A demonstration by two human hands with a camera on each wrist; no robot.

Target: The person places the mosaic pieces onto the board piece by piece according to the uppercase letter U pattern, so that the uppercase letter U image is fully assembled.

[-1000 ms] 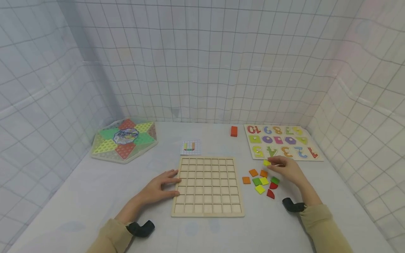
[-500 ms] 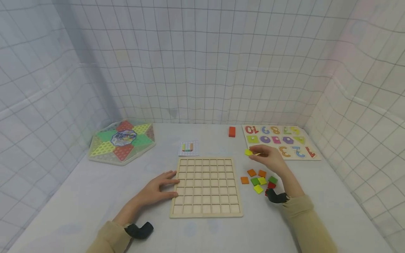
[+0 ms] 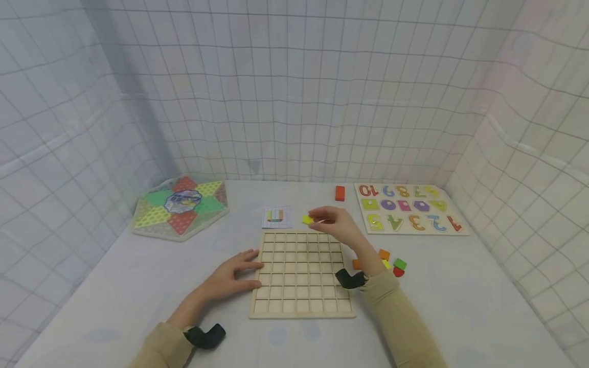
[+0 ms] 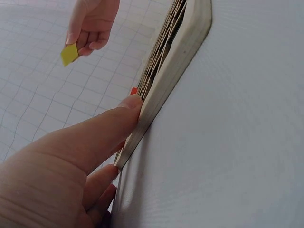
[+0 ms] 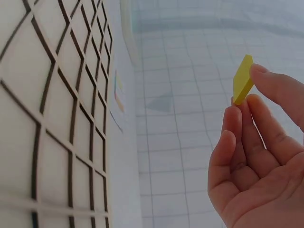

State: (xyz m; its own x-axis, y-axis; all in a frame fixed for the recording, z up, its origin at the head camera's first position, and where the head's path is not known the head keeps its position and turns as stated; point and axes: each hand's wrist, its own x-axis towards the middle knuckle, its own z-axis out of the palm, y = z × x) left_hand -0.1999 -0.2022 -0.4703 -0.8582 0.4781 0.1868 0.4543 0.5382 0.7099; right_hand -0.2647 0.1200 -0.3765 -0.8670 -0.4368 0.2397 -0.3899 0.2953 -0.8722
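Observation:
My right hand [image 3: 339, 226] pinches a yellow square tile [image 3: 307, 220] between thumb and fingertips, raised near the far edge of the wooden grid board [image 3: 289, 278]. In the right wrist view the tile [image 5: 242, 80] is tilted and apart from the board. My left hand [image 3: 230, 277] rests against the board's left edge. The left wrist view has its thumb touching the rim and the other fingers lower along the side. Beyond the board lies a small pattern card [image 3: 277, 217] with a coloured U shape on a printed grid. No tiles show in the visible grid cells.
Loose tiles, including an orange one [image 3: 384, 254], a green one [image 3: 400, 263] and a red one [image 3: 399, 272], lie right of the board, partly hidden by my right arm. Farther back are a number puzzle [image 3: 405, 213], a red block [image 3: 340, 193] and a star-patterned game board [image 3: 181, 209].
My right hand has carried the yellow tile leftward from beside the number puzzle to the board's far edge. The left hand has stayed at the board's left edge.

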